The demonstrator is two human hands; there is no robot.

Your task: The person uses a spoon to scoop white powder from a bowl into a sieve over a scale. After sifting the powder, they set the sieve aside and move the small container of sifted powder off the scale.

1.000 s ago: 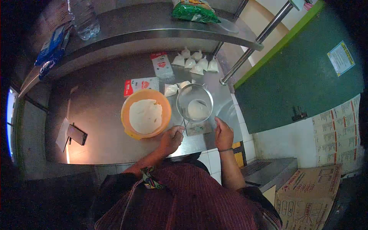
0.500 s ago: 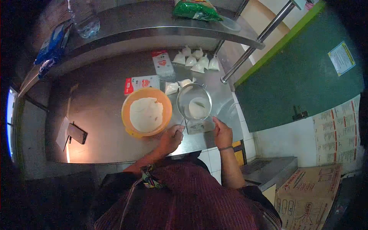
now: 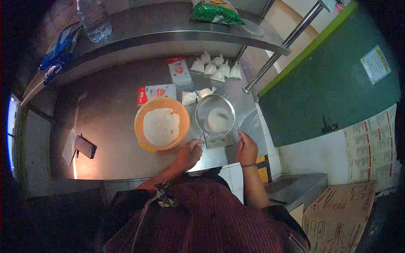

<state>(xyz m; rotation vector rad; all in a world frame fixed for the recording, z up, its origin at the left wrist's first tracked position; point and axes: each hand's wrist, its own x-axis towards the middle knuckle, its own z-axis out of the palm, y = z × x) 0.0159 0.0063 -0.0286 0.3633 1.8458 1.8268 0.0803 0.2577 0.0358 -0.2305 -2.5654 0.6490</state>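
Note:
A metal bowl (image 3: 209, 103) with white powder (image 3: 219, 122) in it stands on a flat kitchen scale (image 3: 220, 141), which is partly hidden beneath it. Just left of the scale, my left hand (image 3: 189, 155) is closed, with something thin and pale at its fingertips that I cannot make out. My right hand (image 3: 247, 148) is beside the bowl on the right, thumb and fingers pressed together. Whether it holds anything is hidden. An orange plastic bowl (image 3: 184, 130), filled with white flour-like powder (image 3: 161, 126), sits to the left of the metal bowl.
Small tied bags of white powder (image 3: 219, 75) stand at the back, with two more bags (image 3: 190, 98) behind the metal bowl. Red-and-white packs (image 3: 158, 92) lie behind the orange bowl. A phone (image 3: 85, 146) leans at left. Above runs a steel shelf (image 3: 168, 40) with a post (image 3: 270, 63).
The metal bowl sits very slightly lower and further right in view. Both hands have shifted a little downward, the right also slightly rightward. The two bowls keep their places on the table.

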